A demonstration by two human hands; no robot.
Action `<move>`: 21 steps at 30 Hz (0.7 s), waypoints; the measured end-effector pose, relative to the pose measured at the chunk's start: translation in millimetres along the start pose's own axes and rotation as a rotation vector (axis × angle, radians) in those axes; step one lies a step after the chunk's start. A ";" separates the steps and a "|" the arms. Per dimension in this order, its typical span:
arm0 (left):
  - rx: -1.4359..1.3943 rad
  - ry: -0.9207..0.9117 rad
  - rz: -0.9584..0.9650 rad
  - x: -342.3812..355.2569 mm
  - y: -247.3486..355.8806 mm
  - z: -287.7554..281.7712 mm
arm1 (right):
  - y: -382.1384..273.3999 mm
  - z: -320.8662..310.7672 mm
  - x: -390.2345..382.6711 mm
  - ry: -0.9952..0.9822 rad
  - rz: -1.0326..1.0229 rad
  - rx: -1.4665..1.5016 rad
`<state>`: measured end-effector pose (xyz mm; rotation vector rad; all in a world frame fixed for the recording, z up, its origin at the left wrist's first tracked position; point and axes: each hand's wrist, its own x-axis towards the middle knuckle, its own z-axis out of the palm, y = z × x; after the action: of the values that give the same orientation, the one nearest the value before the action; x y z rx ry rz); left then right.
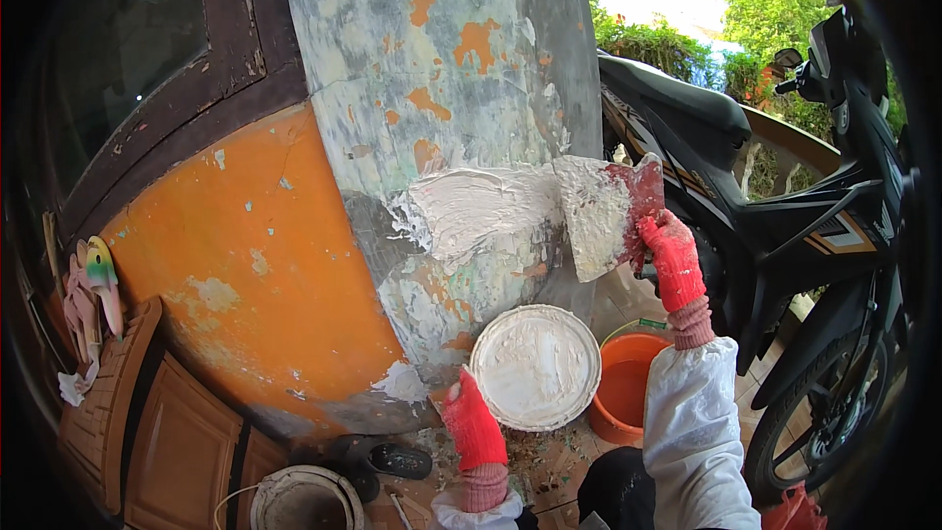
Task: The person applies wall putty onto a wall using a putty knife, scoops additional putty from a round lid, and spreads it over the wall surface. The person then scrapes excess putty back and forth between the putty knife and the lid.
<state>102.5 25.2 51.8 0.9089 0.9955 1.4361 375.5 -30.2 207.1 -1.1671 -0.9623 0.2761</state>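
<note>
My right hand (670,260), in a dirty red glove, grips a wide putty spreader (599,211) with a red back and white filler caked over it. Its blade lies against the patchy grey wall (363,118) at the right end of a thick white smear (471,211). My left hand (475,422), also red-gloved, is curled at the lower centre, beside a round white container top (536,367) coated in filler; what its fingers hold is hard to make out. An orange bucket (618,393) with water-like contents stands just right of the container, partly behind my right arm.
A black motorbike (765,216) stands close on the right. An orange wall (255,265) and dark window frame (245,59) fill the left, with wooden panels (177,432) leaning below. Black sandals (392,461) and a grey bucket (304,505) are on the tiled floor.
</note>
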 end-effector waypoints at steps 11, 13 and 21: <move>-0.033 0.045 0.061 -7.0 -3.9 6.5 | 9.2 16.5 -46.6 0.199 -0.394 -0.516; 0.033 0.102 0.111 -4.8 -3.3 5.7 | 14.5 8.1 -41.8 0.140 -0.155 -0.347; 0.102 0.148 0.051 -4.7 9.9 9.6 | 25.4 -29.3 -49.5 -0.322 0.218 0.023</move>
<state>108.4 21.1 64.4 0.9168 1.1721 1.5239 375.6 -70.4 158.7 -1.2299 -1.1073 0.6644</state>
